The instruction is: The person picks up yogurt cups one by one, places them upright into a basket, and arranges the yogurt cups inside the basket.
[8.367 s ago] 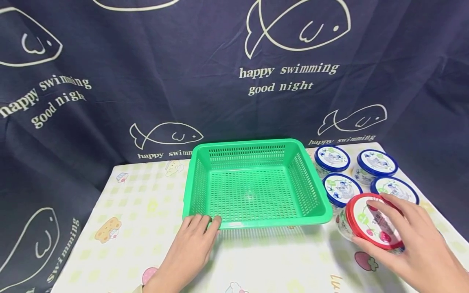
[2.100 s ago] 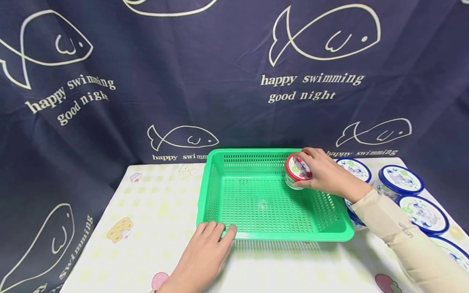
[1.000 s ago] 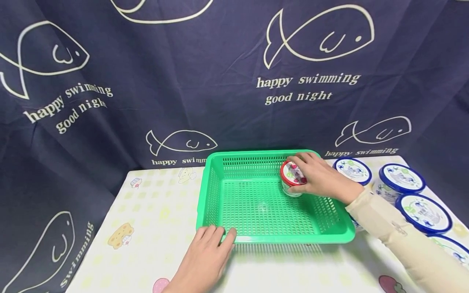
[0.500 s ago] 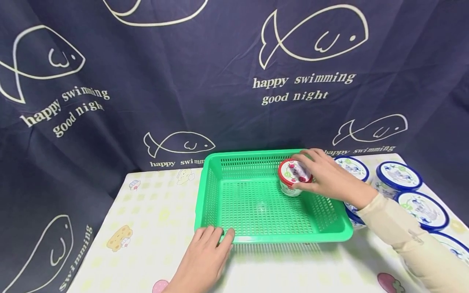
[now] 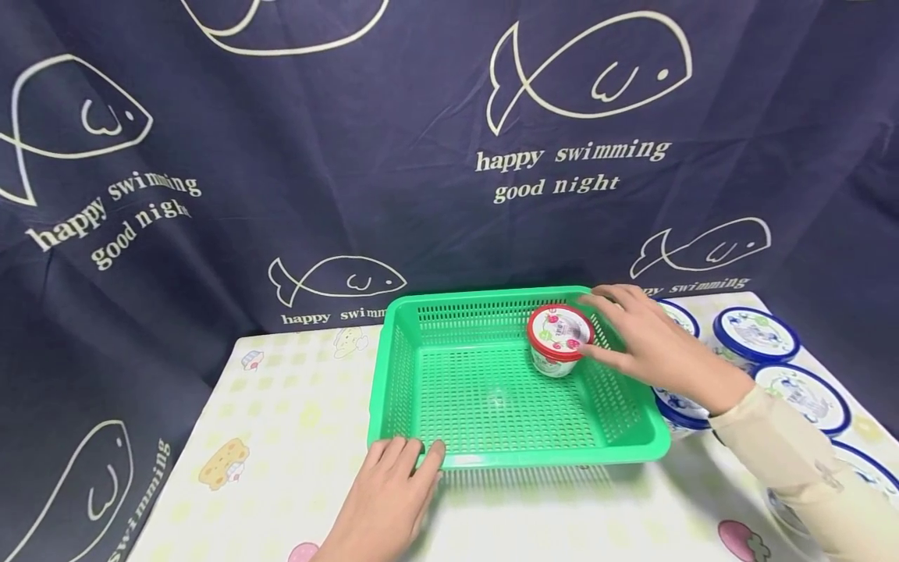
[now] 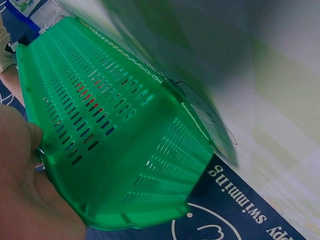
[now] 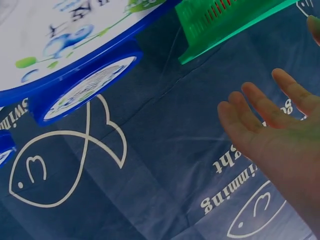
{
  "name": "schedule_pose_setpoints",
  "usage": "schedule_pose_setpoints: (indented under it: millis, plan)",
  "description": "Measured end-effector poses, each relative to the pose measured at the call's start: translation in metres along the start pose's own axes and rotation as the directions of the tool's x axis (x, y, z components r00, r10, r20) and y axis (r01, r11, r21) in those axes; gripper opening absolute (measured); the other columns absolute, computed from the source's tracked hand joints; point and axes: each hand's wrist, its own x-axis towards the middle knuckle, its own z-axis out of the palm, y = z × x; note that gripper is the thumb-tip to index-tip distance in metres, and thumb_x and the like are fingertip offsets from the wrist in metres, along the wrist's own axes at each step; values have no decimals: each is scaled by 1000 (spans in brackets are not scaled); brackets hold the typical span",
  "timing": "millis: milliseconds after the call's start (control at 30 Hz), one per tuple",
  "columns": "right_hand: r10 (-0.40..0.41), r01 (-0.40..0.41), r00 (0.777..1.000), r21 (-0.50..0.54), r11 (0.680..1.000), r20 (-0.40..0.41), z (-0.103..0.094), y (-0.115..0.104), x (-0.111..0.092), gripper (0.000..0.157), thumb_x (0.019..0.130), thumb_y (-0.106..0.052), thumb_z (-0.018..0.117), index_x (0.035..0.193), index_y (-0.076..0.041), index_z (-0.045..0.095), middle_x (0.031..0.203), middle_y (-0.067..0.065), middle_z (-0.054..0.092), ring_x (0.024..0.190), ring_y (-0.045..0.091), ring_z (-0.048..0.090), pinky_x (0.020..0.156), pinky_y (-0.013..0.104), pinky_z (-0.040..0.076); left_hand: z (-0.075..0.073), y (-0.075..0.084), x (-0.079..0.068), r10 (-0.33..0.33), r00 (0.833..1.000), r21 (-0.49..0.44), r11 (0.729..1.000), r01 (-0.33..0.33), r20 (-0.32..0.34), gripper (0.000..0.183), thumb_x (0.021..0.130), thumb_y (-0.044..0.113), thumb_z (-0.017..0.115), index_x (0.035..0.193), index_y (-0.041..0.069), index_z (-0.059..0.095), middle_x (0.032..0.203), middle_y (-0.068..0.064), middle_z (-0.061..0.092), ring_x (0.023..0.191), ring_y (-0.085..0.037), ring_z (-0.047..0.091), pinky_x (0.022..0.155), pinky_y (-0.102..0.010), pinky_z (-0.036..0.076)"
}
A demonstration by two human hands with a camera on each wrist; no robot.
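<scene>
A green plastic basket [image 5: 520,459] with slotted walls stands on the table. My left hand [image 5: 386,499] grips its front rim near the left corner; in the left wrist view that hand [image 6: 30,185] holds the rim from outside. Inside, at the basket's back right, a round tub with a red lid [image 5: 559,336] sits upright, cherries printed on top. Beside it my right hand [image 5: 656,343] hovers over the right wall, thumb and fingers spread, apart from the tub. The right wrist view shows that hand [image 7: 280,130] with its fingers extended and nothing in it.
Several tubs with blue lids [image 5: 757,334] are grouped right of the basket, partly behind the right arm. A pale checked tablecloth [image 5: 274,437] covers the table. Behind hangs a dark blue curtain [image 5: 393,156] with white fish drawings.
The red-lidded tub went from the right of the table into the basket. My right hand has just let go of it and drawn back rightward. The left hand stays on the rim.
</scene>
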Motion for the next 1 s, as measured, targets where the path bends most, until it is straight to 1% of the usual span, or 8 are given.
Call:
schedule_pose_setpoints:
  millis: [133, 367, 600, 800, 1000]
  plan:
    - [21, -21, 1000, -9, 1000, -13, -1, 4, -6, 63, 71, -45, 69, 123, -13, 51, 124, 12, 46, 116, 29, 38, 90, 48, 34, 1, 1, 0, 1, 1000, -8, 1000, -1, -7, 31, 92, 26, 38, 112, 9, 55, 81, -3, 48, 74, -23, 45, 71, -36, 35]
    - [14, -15, 999, -16, 1000, -49, -1, 11, -16, 62, 70, -40, 71, 121, -9, 53, 119, 12, 49, 111, 28, 40, 89, 45, 33, 0, 1, 2, 3, 1000, -7, 1000, -3, -20, 31, 92, 26, 37, 112, 9, 55, 81, -4, 49, 74, -23, 45, 70, -36, 35]
    - [38, -38, 998, -17, 999, -44, -2, 16, -22, 59, 71, -38, 71, 121, -13, 52, 123, 11, 47, 114, 29, 39, 91, 47, 32, 0, 1, 2, 5, 1000, -8, 1000, -5, -17, 31, 91, 26, 39, 112, 9, 55, 81, -4, 49, 73, -23, 45, 70, -36, 35]
    - [66, -66, 997, -9, 998, -25, -4, 21, -30, 60, 73, -37, 70, 124, -13, 51, 125, 10, 46, 116, 30, 38, 91, 50, 31, 2, 0, 1, 1, 1000, -6, 1000, -1, -10, 33, 94, 27, 34, 112, 9, 55, 81, -3, 48, 73, -22, 45, 70, -36, 35]
    - [110, -110, 993, 1, 994, -35, -6, 27, -43, 61, 72, -35, 72, 123, -9, 50, 123, 14, 46, 116, 33, 38, 90, 52, 31, 2, 1, 1, -7, 1000, -4, 1000, 7, -5, 37, 96, 30, 27, 111, 10, 55, 82, -3, 48, 73, -22, 44, 70, -36, 35]
